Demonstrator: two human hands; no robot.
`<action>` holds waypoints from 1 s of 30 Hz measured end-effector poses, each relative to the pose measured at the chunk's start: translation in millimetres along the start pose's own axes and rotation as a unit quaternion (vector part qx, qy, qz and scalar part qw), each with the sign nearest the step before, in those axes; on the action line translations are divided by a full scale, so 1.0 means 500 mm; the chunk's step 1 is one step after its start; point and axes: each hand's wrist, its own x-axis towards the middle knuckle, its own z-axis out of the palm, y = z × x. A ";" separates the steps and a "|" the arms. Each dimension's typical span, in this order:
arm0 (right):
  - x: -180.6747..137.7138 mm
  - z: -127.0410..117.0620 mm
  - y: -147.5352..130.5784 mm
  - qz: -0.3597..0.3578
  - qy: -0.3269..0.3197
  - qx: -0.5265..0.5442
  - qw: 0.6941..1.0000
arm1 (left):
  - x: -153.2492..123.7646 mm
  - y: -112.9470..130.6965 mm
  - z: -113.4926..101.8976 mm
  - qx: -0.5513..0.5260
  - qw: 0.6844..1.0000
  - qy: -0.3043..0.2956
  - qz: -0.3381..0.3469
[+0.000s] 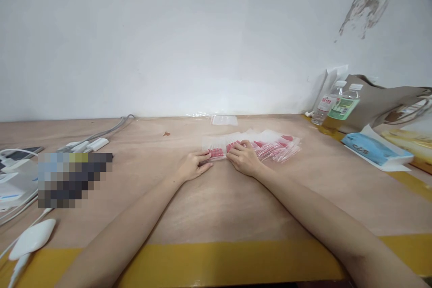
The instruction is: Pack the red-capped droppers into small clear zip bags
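A fanned row of small clear plastic bags with red contents [270, 144] lies on the wooden table [216, 207], a little past its middle. My left hand [193, 166] rests on the table at the row's left end, fingers bent and touching the leftmost bag [216, 153]. My right hand [243, 158] lies on top of the bags just to the right, fingers curled down and pressing on them. Both forearms reach in from the near edge.
A loose clear bag [224, 120] lies near the wall. Two water bottles [334, 102], a brown paper bag [381, 99] and a blue packet [374, 148] are at the right. Cables, chargers [91, 144] and a white device [32, 238] crowd the left.
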 end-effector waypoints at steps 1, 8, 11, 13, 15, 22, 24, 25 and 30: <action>0.000 0.000 0.002 0.004 -0.007 0.004 1.000 | 0.000 0.000 0.000 0.004 1.000 0.001 0.001; 0.006 0.008 0.005 0.022 -0.019 0.026 0.999 | 0.000 0.001 0.007 0.024 0.999 0.032 0.013; 0.013 0.012 0.000 0.025 -0.021 0.022 0.999 | 0.007 0.006 0.015 0.033 0.998 0.055 0.027; 0.017 0.016 -0.003 0.022 -0.017 0.024 0.999 | 0.017 0.011 0.024 0.040 0.996 0.065 0.043; 0.020 0.018 -0.005 0.018 -0.015 0.025 0.999 | 0.029 0.016 0.035 0.049 0.994 0.072 0.059; 0.018 0.023 -0.004 0.030 0.004 0.043 0.999 | 0.061 0.024 0.064 0.112 0.983 0.103 0.105; 0.016 0.026 -0.003 0.025 0.009 0.047 0.999 | 0.061 0.024 0.063 0.129 0.979 0.106 0.119; 0.016 0.027 -0.002 0.022 0.012 0.046 0.999 | 0.060 0.025 0.061 0.136 0.977 0.105 0.126; 0.015 0.030 -0.002 0.018 0.018 0.045 0.999 | 0.063 0.027 0.054 0.160 0.970 0.103 0.153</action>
